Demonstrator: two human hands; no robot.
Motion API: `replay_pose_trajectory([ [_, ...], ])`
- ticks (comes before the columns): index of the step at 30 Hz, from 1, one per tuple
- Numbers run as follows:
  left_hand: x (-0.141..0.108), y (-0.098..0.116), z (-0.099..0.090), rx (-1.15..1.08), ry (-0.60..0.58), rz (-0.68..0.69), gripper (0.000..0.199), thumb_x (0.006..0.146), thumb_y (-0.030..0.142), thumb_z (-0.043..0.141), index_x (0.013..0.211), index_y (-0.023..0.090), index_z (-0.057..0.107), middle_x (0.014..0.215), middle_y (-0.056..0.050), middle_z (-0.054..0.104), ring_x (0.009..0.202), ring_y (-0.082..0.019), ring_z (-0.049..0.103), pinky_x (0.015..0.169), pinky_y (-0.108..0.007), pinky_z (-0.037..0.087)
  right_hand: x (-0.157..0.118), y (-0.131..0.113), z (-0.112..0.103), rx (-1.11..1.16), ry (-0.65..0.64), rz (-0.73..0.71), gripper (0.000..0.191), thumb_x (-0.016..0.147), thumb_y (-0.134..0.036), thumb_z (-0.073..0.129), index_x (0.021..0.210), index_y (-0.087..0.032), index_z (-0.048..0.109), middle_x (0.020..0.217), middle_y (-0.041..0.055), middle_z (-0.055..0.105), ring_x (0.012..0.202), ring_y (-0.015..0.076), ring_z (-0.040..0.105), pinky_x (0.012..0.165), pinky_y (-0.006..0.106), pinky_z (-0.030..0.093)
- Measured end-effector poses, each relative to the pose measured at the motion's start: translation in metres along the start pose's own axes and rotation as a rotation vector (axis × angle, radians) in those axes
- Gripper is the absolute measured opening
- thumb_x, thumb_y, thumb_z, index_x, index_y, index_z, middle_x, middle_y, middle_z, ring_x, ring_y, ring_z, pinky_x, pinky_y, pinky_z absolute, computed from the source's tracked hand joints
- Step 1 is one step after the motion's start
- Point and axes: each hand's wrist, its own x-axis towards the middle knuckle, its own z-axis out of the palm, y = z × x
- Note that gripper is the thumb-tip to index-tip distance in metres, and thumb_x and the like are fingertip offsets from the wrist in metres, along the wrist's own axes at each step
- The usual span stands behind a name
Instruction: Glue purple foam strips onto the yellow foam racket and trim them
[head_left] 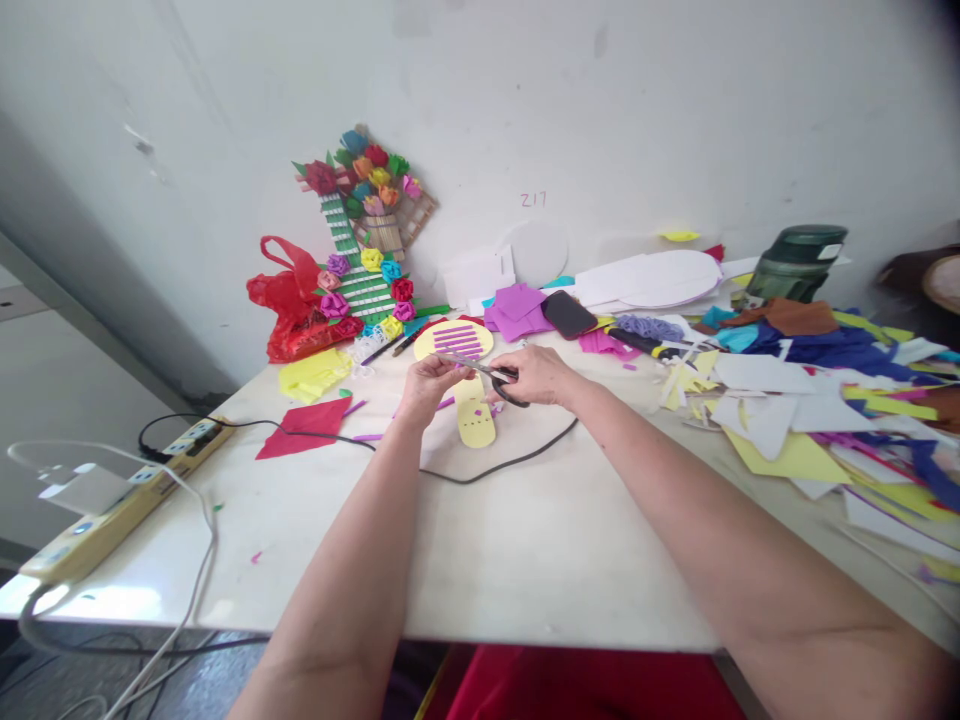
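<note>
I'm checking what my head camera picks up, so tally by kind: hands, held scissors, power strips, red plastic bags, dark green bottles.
Left hand and right hand: 2
Held scissors: 1
Power strip: 1
Red plastic bag: 1
Dark green bottle: 1
Total: 6

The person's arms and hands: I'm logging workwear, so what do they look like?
Both the left forearm and right forearm are bare, without visible sleeves. The left hand and right hand wear no gloves, and neither wrist shows a watch or bracelet. Rings would be too small to tell.
</note>
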Motion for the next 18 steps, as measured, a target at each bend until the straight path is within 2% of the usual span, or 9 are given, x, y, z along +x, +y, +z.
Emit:
replay_pose_trajectory([
  [18,0.0002,-0.0018,0.0,-0.027,0.004,0.0,0.025,0.06,0.03,0.075,0.074,0.012,0.063,0.069,-0.005,0.068,0.067,-0.017,0.064,0.07,-0.032,0.048,0.0003,-0.0013,-0.0011,0.035,-0.013,0.021,0.033,0.065,-0.054,0.059,0.077,-0.025,0.067,0.068,-0.0018,0.064,0.061,0.0126,0.051,0.055,0.024,0.028],
])
